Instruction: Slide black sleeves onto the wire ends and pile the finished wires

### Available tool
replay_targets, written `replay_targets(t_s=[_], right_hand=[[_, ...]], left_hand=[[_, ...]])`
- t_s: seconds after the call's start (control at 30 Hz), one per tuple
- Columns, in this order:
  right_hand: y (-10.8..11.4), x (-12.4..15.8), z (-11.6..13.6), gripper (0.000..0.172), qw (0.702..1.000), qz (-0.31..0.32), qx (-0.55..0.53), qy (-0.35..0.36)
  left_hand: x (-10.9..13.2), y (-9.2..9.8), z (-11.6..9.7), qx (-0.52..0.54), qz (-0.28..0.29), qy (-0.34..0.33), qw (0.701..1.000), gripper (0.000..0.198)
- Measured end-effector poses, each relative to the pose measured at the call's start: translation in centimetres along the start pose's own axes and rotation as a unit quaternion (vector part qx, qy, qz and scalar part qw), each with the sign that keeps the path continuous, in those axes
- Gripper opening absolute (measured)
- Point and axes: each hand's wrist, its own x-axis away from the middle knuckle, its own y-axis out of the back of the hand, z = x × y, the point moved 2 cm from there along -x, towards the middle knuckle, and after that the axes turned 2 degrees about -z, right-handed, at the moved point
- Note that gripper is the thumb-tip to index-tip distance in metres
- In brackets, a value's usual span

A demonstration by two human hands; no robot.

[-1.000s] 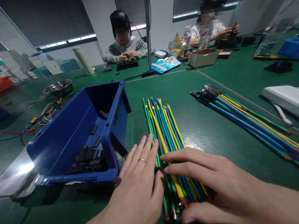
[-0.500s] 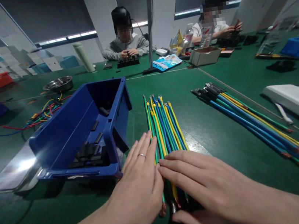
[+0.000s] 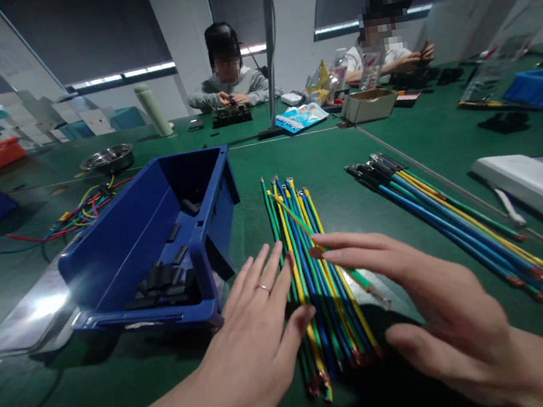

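Note:
A row of blue, yellow and green cables (image 3: 307, 279) lies side by side in front of me, with metal lugs at the far ends and bare copper at the near ends. My left hand (image 3: 257, 320), a ring on one finger, rests along the row's left side with fingers spread. One yellow-green cable (image 3: 294, 217) slants across the top of the others. Fingertips of my right hand (image 3: 409, 285) are at this slanted cable, the fingers stretched out and the thumb well apart. Part of the cable is hidden behind those fingers.
Left of the cables stands a blue bin (image 3: 151, 247) holding black sleeve pieces (image 3: 166, 282). A second cable bundle with black-covered ends (image 3: 461, 224) lies to the right, near a white device (image 3: 537, 190). Two people sit across the table, beyond a metal bowl (image 3: 108, 159) and a cardboard box (image 3: 369, 105).
My right hand has lifted off the row and moved right, its thumb opening away. One yellow-green cable now lies slanted across the others. My left-hand fingers have spread a little.

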Motion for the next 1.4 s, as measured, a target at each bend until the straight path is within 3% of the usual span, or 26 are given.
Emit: replay_targets(t_s=[0.17, 0.3, 0.37, 0.5, 0.6, 0.8, 1.03, 1.23, 1.4], right_hand=[[1.8, 0.1, -1.5, 0.043, 0.998, -0.046, 0.033, 0.04], [2.6, -0.2, -2.8, 0.042, 0.989, -0.046, 0.125, 0.069], [2.7, -0.4, -3.4, 0.042, 0.988, -0.025, 0.139, 0.062], [2.1, -0.5, -4.3, 0.03, 0.988, 0.067, 0.136, 0.006], [1.3, -0.4, -4.7, 0.038, 0.98, 0.126, 0.153, -0.034], [0.6, -0.4, -5.5, 0.021, 0.961, 0.142, 0.222, -0.087], [0.2, -0.3, -6.2, 0.02, 0.943, 0.204, 0.233, -0.123], [0.5, -0.4, -6.0, 0.008, 0.936, 0.25, 0.212, -0.132], [0.8, -0.6, -5.6, 0.014, 0.935, 0.287, 0.177, -0.112]], left_hand=[[0.4, 1.1, -0.2, 0.048, 0.012, -0.037, 0.998, 0.067], [0.5, 2.5, -1.4, 0.058, 0.044, -0.2, 0.977, 0.083], [0.4, 2.9, -2.0, 0.032, 0.066, -0.234, 0.969, 0.087], [-0.1, 3.1, -2.4, 0.0, 0.094, -0.207, 0.974, 0.086], [-0.2, 3.0, -2.4, 0.016, 0.115, -0.197, 0.974, 0.084], [-0.4, 2.8, -2.0, 0.039, 0.114, -0.182, 0.976, 0.086], [-0.4, 1.7, -1.0, 0.042, 0.123, -0.115, 0.985, 0.103], [0.0, 1.5, -1.0, 0.018, 0.097, -0.126, 0.987, 0.09], [0.0, 1.3, -0.9, 0.015, 0.074, -0.136, 0.988, 0.081]])
